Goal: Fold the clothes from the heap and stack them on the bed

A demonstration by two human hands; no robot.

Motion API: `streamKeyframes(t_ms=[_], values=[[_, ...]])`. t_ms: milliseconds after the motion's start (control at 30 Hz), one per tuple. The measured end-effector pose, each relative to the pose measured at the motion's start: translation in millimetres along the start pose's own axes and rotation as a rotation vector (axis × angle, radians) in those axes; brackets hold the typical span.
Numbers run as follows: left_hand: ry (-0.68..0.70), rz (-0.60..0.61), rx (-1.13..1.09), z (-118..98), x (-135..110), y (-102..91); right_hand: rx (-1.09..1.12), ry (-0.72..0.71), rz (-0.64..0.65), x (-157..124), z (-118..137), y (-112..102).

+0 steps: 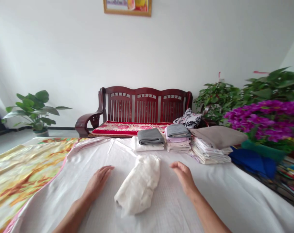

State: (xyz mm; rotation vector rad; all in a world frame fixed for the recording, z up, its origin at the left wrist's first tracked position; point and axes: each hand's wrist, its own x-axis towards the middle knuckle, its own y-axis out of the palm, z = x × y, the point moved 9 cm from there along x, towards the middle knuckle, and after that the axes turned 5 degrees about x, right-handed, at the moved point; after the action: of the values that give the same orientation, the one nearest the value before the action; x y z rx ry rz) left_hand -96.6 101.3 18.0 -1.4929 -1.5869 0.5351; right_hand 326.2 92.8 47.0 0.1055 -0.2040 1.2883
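Note:
A crumpled white garment (140, 186), loosely folded into a long bundle, lies at a slant on the white sheet (88, 181). My left hand (99, 179) rests to the left of it, fingers stretched out and not touching the garment. On the other side, my right hand (183, 173) is held a little apart from it, fingers loosely bent, with nothing seen in them. The garment's exact kind is hard to make out from its folds.
Behind the garment stand folded stacks: a grey cloth (150, 136) on white, a pink and white pile (178, 144), and white cloths under a taupe cushion-like fold (217, 136). A yellow patterned cover (35, 171) is left, purple flowers (265, 118) right, a wooden sofa (147, 108) behind.

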Motion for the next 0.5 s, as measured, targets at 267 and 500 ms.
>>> streamKeyframes(t_ms=[267,500], values=[[0.053,0.139,-0.332,-81,-20,38.4,-0.386,-0.353,0.232,-39,17,75],[0.064,0.116,-0.337,-113,-27,54.4,-0.642,-0.488,0.304,-63,43,121]])
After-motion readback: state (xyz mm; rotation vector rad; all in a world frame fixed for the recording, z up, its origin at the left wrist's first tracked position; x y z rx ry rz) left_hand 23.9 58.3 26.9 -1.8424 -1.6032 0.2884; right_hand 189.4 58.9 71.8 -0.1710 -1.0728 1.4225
